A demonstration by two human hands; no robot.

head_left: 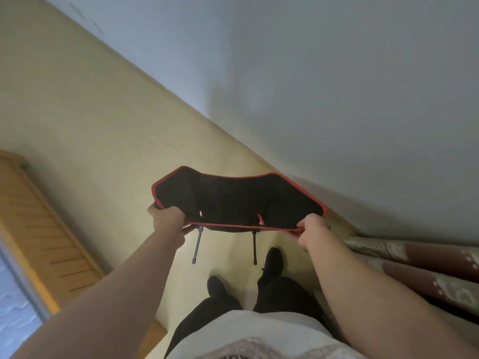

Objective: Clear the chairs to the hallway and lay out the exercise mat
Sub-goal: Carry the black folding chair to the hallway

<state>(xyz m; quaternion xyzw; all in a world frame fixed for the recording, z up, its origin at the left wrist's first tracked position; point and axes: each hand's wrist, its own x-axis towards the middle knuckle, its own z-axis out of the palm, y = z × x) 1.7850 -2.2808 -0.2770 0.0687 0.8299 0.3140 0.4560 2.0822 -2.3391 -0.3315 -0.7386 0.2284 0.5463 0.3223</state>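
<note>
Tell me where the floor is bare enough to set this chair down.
Bare floor lies ahead and left, between the wooden slatted panel and the grey wall. It is crowded on the right, where the curtain hangs beside your shoes, below the chair that the left hand and right hand grip.

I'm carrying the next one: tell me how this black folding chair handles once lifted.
Probably light: the left hand and right hand hold the chair up by its red hem alone. Its fabric sags, so likely floppy. The thin legs stick out and may snag.
</note>
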